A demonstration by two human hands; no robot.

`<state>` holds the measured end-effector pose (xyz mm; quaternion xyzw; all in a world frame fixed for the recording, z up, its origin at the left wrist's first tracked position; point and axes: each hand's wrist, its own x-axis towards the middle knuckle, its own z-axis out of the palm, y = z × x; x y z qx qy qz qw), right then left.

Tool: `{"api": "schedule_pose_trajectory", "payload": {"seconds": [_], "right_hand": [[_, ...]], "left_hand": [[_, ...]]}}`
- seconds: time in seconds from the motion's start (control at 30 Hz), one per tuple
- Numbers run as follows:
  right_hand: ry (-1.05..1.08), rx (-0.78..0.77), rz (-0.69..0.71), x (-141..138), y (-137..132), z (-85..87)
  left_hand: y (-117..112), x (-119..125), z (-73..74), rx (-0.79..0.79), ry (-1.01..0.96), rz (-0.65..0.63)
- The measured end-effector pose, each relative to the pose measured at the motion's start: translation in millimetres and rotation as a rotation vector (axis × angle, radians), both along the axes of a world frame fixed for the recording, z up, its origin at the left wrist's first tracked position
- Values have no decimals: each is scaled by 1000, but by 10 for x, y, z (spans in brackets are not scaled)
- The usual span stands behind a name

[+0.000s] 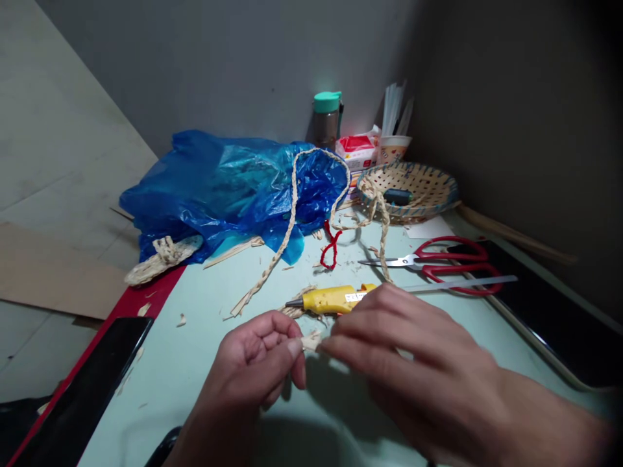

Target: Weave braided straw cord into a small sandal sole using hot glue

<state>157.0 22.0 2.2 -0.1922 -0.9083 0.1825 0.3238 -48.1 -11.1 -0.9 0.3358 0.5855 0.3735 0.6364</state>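
Observation:
My left hand (265, 357) is closed, with thumb and forefinger pinching a short pale strip of dried plant fibre (311, 340). My right hand (413, 353) comes in from the right, slightly blurred, its fingers together and their tips at the strip's other end. Just behind the hands is a yellow glue gun (328, 299), nozzle to the left over a small bundle of fibre (292, 311). The right hand hides the gun's handle, and a clear glue stick (467, 283) runs out to the right. Beyond it lies a long braided fibre cord (293, 207).
Red-handled scissors (413, 261) and a dark tablet-like device (549, 318) lie right. Behind are a woven basket (418, 211), a bottle (326, 120), a tissue pack (359, 150) and a cup (393, 148). A blue plastic bag (209, 181) and woven fibre piece (163, 259) lie left.

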Motion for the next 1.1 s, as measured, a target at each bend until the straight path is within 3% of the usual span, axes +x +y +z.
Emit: {"api": "schedule_pose_trajectory", "payload": {"seconds": [0.1,0.17,0.23,0.37,0.6,0.8,0.93,1.1], "right_hand": [[139,-477,-200,-39,-34,-21],[190,-859,-213,-116,-62,-42],[253,-1148,-142,-214,-91,-58],[378,-1366,-109,-377,-134,-55],[414,-1337,-225,-442,-158,-57],[463,-1239,-185,-399,-169,-163],[420,-1035,-207,-374,-175,-214],[324,-786,-289,-381,-195,-180]], "left_hand": [[-11,9,9,36,21,57],[-28,42,28,69,58,101],[-52,94,56,104,101,147],[-97,210,104,143,219,211],[-123,247,66,196,468,164],[-151,237,56,265,617,72],[-148,241,55,263,586,44],[-126,251,57,202,365,22]]}}
